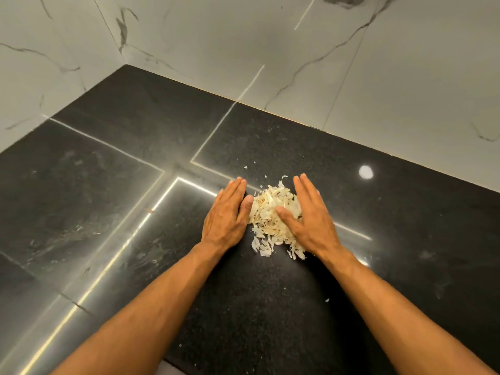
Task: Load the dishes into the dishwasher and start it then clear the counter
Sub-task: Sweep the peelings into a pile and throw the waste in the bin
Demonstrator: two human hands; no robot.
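1. I am looking down at a black speckled counter (pixel 270 307) that is filling most of the frame, from the lower edge up to the middle

2. A heap of pale, papery peels (pixel 273 220) is lying on the counter just right of the frame's centre, with looser flakes trailing out along its lower edge

3. My left hand (pixel 228 215) is lying flat on the counter just left of the heap, fingers straight and held together, pointing toward the upper part of the frame; its thumb is touching the left side of the heap, and it is gripping nothing

4. My right hand (pixel 311 215) is resting on the right side of the heap, fingers straight and close together, with the thumb reaching out across the peels; it too is flat and gripping nothing

5. The heap is sitting between my two hands, and both bare forearms are running down to the lower corners of the frame

6. A few stray flakes are lying apart from the heap: some just above it, one small bit well below it toward the lower right, and a couple near the bottom centre

7. White marble-patterned wall tiles (pixel 351 63) with grey veins are standing behind the counter across the upper part of the frame, meeting in a corner at the upper left

8. Bright lines and one round spot of light (pixel 365 172) are reflecting off the counter, the spot showing right of my hands
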